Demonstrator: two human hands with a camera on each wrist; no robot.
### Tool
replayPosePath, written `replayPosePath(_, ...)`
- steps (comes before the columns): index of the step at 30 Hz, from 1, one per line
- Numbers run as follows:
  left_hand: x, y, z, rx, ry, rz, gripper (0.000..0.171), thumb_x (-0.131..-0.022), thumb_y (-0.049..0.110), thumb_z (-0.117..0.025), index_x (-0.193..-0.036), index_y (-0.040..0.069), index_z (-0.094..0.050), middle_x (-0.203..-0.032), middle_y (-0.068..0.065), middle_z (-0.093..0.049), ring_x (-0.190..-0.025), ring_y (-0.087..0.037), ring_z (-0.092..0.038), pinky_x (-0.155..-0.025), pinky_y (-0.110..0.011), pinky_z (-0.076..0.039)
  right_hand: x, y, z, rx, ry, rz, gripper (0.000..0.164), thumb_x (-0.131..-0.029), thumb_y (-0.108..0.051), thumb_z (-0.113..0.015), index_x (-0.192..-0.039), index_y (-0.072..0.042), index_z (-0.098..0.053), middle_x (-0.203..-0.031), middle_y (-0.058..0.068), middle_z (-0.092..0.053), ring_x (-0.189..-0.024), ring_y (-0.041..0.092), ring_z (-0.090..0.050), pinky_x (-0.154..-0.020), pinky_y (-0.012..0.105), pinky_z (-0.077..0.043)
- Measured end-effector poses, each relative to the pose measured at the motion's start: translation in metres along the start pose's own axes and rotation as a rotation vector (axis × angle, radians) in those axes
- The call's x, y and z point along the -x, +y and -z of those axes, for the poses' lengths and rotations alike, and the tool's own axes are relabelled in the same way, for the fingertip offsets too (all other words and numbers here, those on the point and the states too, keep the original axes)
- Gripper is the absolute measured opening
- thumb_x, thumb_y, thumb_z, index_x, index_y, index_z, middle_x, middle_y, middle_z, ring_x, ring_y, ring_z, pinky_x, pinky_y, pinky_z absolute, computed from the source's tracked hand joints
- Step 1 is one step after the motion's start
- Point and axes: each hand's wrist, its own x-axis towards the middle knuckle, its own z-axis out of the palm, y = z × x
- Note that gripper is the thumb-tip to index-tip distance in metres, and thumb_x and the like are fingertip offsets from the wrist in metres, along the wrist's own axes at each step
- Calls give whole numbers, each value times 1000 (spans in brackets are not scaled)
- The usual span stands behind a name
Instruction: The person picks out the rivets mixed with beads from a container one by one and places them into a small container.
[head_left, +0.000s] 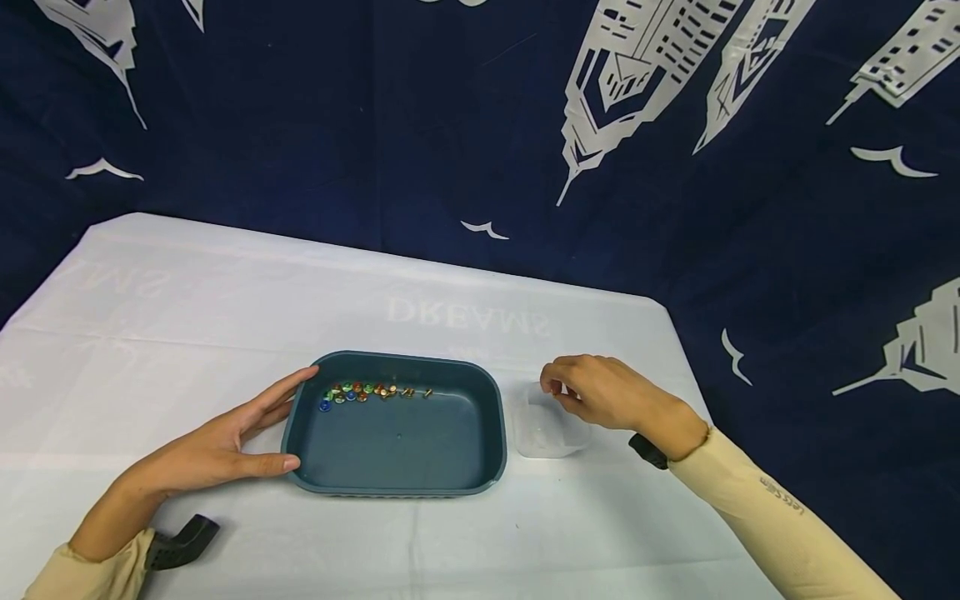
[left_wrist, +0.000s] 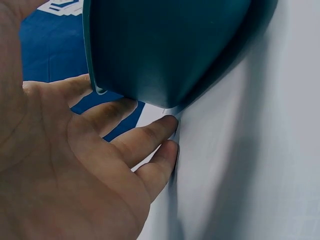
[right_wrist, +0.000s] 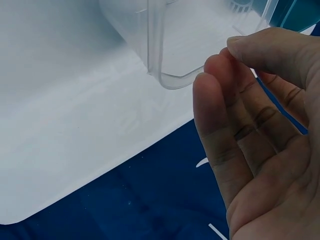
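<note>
A dark teal tray (head_left: 397, 433) stands on the white-covered table. My left hand (head_left: 213, 450) is at its left end, fingers spread and fairly straight. The index fingertip touches the far left corner and the thumb rests on the near left rim. In the tray, shiny coloured glass pieces (head_left: 348, 392) and small gold-coloured pieces (head_left: 407, 392) form a line along the far side. My right hand (head_left: 603, 392) is over the far side of a clear plastic container (head_left: 551, 437), fingers bent and thumb close to the index fingertip. Whether something small is pinched there, I cannot tell.
The white cloth (head_left: 225, 292) covers the table, with faint mirrored lettering showing on it. Behind and to the right hangs a dark blue curtain (head_left: 300, 125) printed with white buildings and birds. The container stands just right of the tray.
</note>
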Motion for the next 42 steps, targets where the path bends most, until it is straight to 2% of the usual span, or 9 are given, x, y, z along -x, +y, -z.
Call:
replayPosePath(5, 1, 1, 0, -3, -2, -3, 94, -93, 13, -71, -162, 30, -9, -167, -18, -4, -141, -63, -23, -99, -69, -37, 0, 0, 0, 2, -3, -6, 21, -88, -1, -67, -99, -20, -66, -91, -11, -65, -71, 3, -53, -65, 22, -47)
replayPosePath(9, 0, 1, 0, 18, 1, -5, 94, -93, 13, -71, -162, 29, -9, -167, -20, -3, -141, -64, -21, -99, -75, -33, 0, 1, 2, -9, -3, -11, 22, -88, -1, -67, -99, -20, -66, -91, -9, -66, -71, 3, -53, -65, 23, -47)
replayPosePath(12, 0, 0, 0, 15, 2, -2, 94, -93, 13, -71, -162, 30, -10, -167, -19, -4, -141, -63, -21, -104, -62, -39, 1, 2, 4, -19, 8, -17, 22, -88, -2, -67, -98, -21, -65, -91, -10, -66, -71, 3, -54, -64, 23, -47)
replayPosePath(16, 1, 0, 1, -10, 2, 8, 94, -93, 14, -71, -162, 30, -10, -168, -15, -5, -142, -61, -23, -104, -40, -43, 1, 2, 5, -18, 13, -17, 20, -89, -4, -68, -97, -22, -65, -91, -8, -66, -70, 2, -54, -63, 23, -46)
replayPosePath(24, 1, -1, 1, 14, 2, -1, 93, -93, 14, -72, -162, 30, -11, -168, -16, -6, -142, -61, -23, -100, -19, -39, 1, 2, 5, -21, 15, -8, 20, -88, -4, -69, -98, -22, -65, -93, -7, -66, -71, 3, -55, -64, 22, -47)
replayPosePath(33, 1, -2, 0, 24, 4, -7, 94, -93, 14, -72, -162, 29, -11, -167, -17, -6, -142, -60, -22, -99, -14, -37, -1, 2, 5, -30, 21, 3, 18, -91, -6, -67, -99, -22, -65, -93, -6, -67, -72, 3, -55, -64, 22, -48)
replayPosePath(42, 1, -1, 1, 14, 6, -2, 93, -93, 13, -72, -162, 30, -11, -168, -16, -6, -142, -60, -23, -100, -17, -38, -5, 0, 6, -29, 38, 8, 19, -90, -6, -68, -99, -22, -66, -90, -13, -63, -71, 3, -54, -62, 22, -46)
